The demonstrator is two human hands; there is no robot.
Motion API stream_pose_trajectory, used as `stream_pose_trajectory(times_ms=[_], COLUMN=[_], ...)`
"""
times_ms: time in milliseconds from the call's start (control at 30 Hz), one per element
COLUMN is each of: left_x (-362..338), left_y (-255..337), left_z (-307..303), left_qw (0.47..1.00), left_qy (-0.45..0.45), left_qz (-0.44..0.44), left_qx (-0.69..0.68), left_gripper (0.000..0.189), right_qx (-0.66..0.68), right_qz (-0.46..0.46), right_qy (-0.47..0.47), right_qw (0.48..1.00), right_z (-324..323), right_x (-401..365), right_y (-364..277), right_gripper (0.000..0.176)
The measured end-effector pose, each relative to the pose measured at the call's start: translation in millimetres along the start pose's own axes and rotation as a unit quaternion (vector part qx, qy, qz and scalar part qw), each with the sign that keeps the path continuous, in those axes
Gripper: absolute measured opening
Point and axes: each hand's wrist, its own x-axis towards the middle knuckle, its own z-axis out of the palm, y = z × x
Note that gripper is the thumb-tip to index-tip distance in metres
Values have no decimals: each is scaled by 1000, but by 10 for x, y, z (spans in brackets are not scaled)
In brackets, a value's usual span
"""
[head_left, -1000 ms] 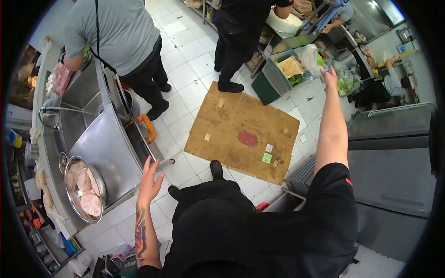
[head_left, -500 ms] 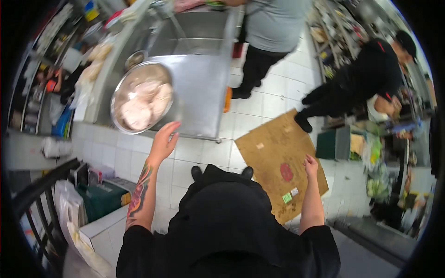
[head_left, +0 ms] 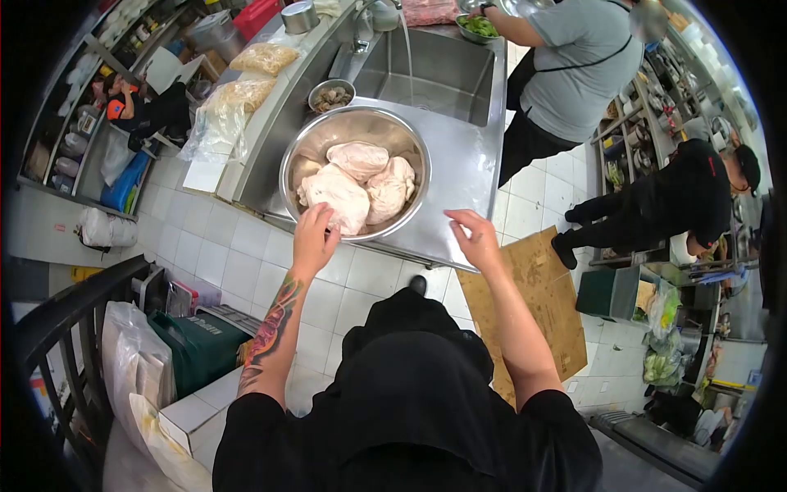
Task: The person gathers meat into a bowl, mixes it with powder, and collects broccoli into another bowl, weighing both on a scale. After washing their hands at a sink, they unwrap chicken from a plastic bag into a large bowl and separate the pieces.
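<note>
I've got the left hand [head_left: 314,239] open, fingers reaching over the steel bowl's [head_left: 365,123] rim at the bowl's seven o'clock; contact, I can't tell. The right hand [head_left: 474,236] is open at four, over the drainboard's [head_left: 461,152] corner. Small bowl [head_left: 352,94] crowding eleven, sink [head_left: 459,70] at one, grey-shirted worker [head_left: 578,70] at two. There's room at three, front edge at five. Inside the steel bowl: pale pink, lumpy meat [head_left: 336,193].

A head-worn camera looks forward and down past the wearer's black-clothed torso [head_left: 418,377], facing a nearby grey stainless-steel counter [head_left: 461,157] and round silver metal bowl [head_left: 354,125].
</note>
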Motion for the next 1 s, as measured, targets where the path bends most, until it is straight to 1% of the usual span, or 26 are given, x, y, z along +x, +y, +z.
stream_pose_trajectory(times_ms=[33,100,167,233,300,333,400,433,500,533,567,600,633,667,700,733,767,800,833,867,900,933,967,1000], left_x=[-8,1,9,46,100,113,106,114,130,161,202,254,313,433,637,777,902,1030,1152,1253,1343,1432,1497,1568], left_y=[15,-17,0,28,23,32,14,-33,-153,-257,-363,-489,-582,-614,-741,-776,-798,-793,-766,-755,-768,-762,-743,-718], left_z=[-3,38,30,-11,-37,-78,-150,-171,-224,-241,-231,-207,-229,-288,-280,-244,-196,-125,-30,50,138,226,306,287], left_qw=[1000,1000,1000,1000,1000,1000,999,999,997,995,995,992,988,983,980,974,967,966,933,887,884,898,910,908], left_qy=[1,12,11,-4,2,-16,-41,-39,-56,-65,-64,-63,-65,-59,-59,-46,-34,-38,-79,-124,-134,-102,-69,-22], left_qz=[-1,-1,-11,-18,-20,-20,-16,-16,-9,-4,-1,-8,-12,-29,-16,-32,-47,-41,-109,-176,-169,-167,-164,-127], left_qx=[-1,19,24,7,19,9,-6,-4,-58,-73,-76,-107,-139,-173,-190,-220,-247,-253,-334,-409,-414,-394,-375,-399], left_gripper=[37,38,38,38,38,38,39,39,40,42,42,43,43,44,44,42,40,40,38,36,36,35,35,30], right_qx=[2,10,-44,-120,-257,-252,-394,-393,-304,-236,-240,-122,0,-5,154,318,314,354,394,392,445,494,490,549], right_qz=[-9,-23,-59,-120,-122,-124,-101,-102,-36,1,2,50,99,106,191,267,272,306,336,338,309,277,279,272], right_qy=[-7,9,14,-7,-79,-82,-145,-144,-219,-218,-216,-215,-207,-198,-172,-147,-141,-85,-27,-16,30,76,90,126], right_qw=[1000,1000,997,985,956,956,902,902,927,947,946,968,973,974,954,898,899,880,855,855,840,821,821,780], right_z=[109,396,703,1102,1702,1895,2165,2226,2218,2133,2080,2041,1996,1881,1697,1593,1557,1542,1560,1626,1716,1789,1844,1881], right_x=[137,484,873,1310,1725,1835,2021,2152,2388,2510,2622,2714,2737,2666,2555,2361,2215,2112,2013,1900,1785,1675,1565,1477], right_y=[-138,-247,-251,-175,113,121,105,170,322,321,529,819,953,854,569,330,148,-29,-153,-247,-345,-438,-536,-633], right_gripper=[22,19,19,26,44,44,57,57,60,65,65,67,69,69,68,68,68,68,68,68,69,70,70,67])
